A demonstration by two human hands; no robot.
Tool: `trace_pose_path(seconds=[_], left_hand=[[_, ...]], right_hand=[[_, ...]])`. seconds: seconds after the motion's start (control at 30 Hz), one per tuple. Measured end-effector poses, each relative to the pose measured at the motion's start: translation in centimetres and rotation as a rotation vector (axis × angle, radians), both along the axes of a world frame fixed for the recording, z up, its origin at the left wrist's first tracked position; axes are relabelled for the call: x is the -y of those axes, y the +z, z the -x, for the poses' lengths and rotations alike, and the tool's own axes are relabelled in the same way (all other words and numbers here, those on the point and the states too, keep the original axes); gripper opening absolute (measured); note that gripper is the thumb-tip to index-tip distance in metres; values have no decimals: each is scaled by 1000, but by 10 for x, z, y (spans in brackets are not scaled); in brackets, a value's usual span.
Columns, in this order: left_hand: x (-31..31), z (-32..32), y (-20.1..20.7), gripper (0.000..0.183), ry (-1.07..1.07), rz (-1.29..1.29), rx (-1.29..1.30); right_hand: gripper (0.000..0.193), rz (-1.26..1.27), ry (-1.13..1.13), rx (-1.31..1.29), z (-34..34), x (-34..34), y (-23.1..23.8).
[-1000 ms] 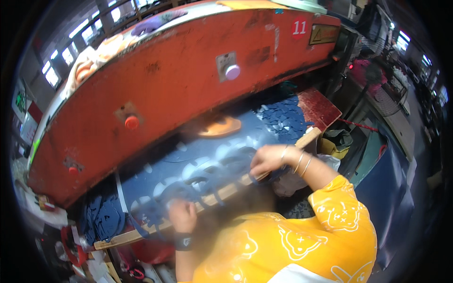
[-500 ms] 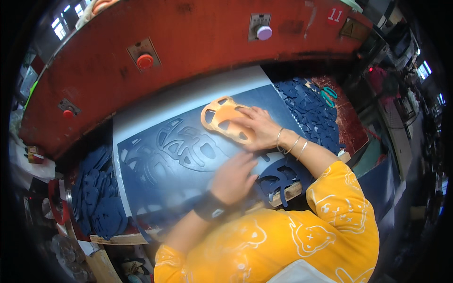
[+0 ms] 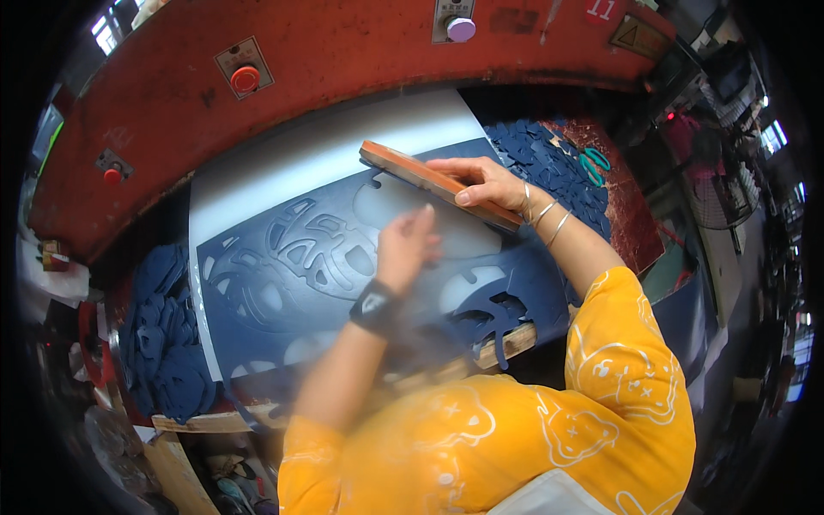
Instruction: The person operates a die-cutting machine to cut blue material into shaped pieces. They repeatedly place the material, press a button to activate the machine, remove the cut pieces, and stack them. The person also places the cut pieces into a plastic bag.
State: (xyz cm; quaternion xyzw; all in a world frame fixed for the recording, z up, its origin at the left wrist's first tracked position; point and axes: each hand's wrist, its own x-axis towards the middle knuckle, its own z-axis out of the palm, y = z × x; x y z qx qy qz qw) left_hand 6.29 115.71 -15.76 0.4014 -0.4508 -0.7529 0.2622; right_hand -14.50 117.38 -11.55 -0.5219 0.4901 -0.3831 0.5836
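Note:
My right hand [image 3: 482, 183] grips an orange cutting die [image 3: 412, 170], tilted up on its edge at the far right of a dark blue sheet [image 3: 343, 184]. Below the die the sheet has a pale, shape-sized opening [image 3: 403, 215]. My left hand [image 3: 405, 249] hovers over the sheet's middle, smeared by motion, so its fingers cannot be read clearly. To its left, outlines of pieces with slots [image 3: 322, 249] are cut into the sheet. A strip of cut blue webbing [image 3: 493, 318] hangs at the near edge.
A red press beam [image 3: 343, 51] with buttons spans the back. A white board [image 3: 421, 107] lies under the sheet. Blue cut pieces [image 3: 167, 343] are piled at left; blue scraps [image 3: 549, 172] and green-handled scissors [image 3: 594, 166] lie at right. A wooden edge [image 3: 506, 345] runs along the front.
The cutting die has gone from lying flat to standing tilted on edge in my right hand, baring the opening. My left hand has moved up and slightly left. The view has shifted a little.

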Motion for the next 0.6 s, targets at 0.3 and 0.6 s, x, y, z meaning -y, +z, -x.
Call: trace_pose_path(seconds=[0.3,0.6], left_hand=[[12,-8,-12,18,42,226,50],[-32,-29,7,29,-101,1278,567]], right_hand=[[73,-21,-108,481,17,-17,-11],[71,128,-643,-345,100,-125,-13]])
